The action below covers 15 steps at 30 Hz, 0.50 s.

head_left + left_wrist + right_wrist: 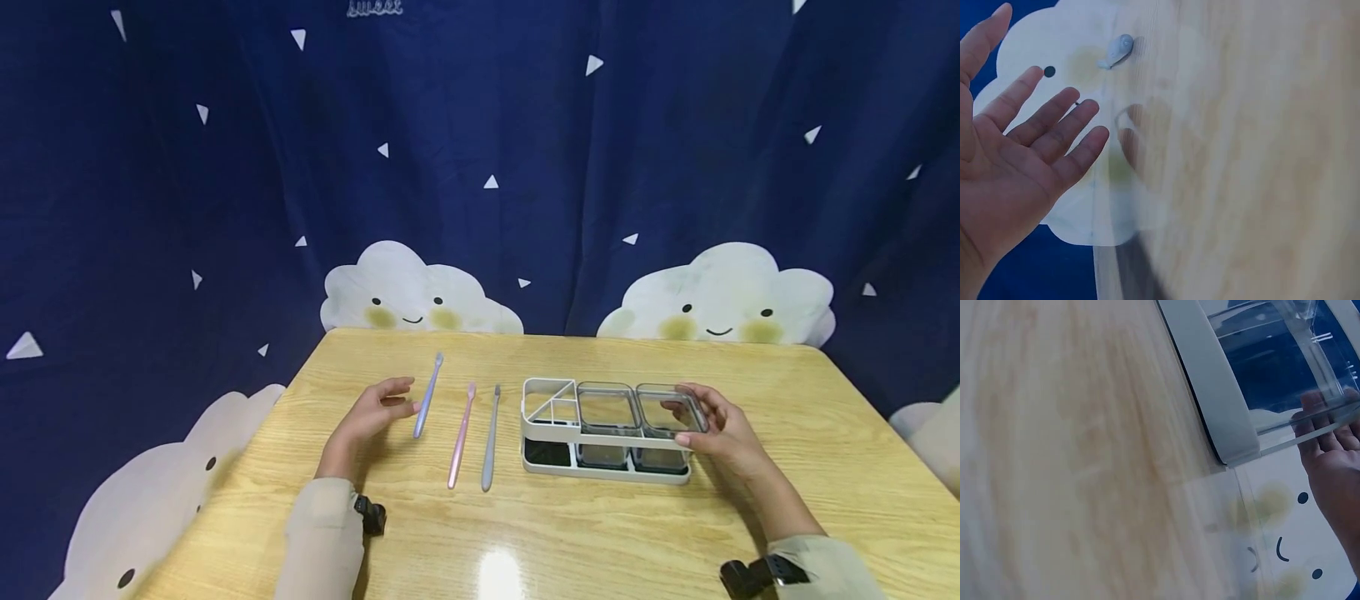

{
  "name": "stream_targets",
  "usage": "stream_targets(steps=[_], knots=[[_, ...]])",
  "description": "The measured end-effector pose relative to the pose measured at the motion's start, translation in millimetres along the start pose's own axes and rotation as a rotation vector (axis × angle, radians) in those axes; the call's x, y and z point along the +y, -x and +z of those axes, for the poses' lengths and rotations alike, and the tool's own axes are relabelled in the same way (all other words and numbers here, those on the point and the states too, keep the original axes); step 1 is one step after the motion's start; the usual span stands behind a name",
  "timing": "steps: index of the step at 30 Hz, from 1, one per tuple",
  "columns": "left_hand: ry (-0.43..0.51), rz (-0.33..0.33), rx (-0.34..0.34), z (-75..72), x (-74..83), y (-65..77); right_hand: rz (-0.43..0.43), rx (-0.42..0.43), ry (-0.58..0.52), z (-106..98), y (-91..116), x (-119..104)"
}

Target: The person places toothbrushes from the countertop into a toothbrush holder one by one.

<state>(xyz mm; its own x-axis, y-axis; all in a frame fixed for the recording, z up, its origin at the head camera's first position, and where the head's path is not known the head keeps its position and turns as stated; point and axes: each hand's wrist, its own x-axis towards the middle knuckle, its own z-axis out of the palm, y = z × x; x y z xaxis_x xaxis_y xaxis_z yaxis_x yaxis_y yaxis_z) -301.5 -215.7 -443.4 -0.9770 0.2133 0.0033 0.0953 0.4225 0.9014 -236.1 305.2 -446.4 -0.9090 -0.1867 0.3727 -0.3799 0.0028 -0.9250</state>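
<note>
Three toothbrushes lie side by side on the table: a blue one, a pink one and a grey one. My left hand is just left of the blue toothbrush, fingertips close to its handle. The left wrist view shows that palm bare and its fingers spread. On the right stands a white two-tier toothbrush holder with a divided section and clear grey cups. My right hand grips the rightmost upper cup, thumb in front and fingers behind. Through the clear wall, its fingertips show.
The wooden table has its far edge against a dark blue curtain printed with clouds and white triangles. Dark wrist cameras are strapped on both sleeves.
</note>
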Motion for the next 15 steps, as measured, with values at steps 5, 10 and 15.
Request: stream_targets(steps=[5,10,15], knots=[[0.035,0.004,-0.041,-1.1,-5.0,-8.1,0.015,-0.001,0.022,0.8,1.4,-1.3],[0.038,-0.006,-0.069,-3.7,-8.1,-17.2,0.007,-0.033,0.06,-1.1,-0.1,-1.0],[0.055,-0.042,-0.093,-6.3,-12.3,-30.0,0.011,-0.052,0.079,-3.6,-0.4,0.4]])
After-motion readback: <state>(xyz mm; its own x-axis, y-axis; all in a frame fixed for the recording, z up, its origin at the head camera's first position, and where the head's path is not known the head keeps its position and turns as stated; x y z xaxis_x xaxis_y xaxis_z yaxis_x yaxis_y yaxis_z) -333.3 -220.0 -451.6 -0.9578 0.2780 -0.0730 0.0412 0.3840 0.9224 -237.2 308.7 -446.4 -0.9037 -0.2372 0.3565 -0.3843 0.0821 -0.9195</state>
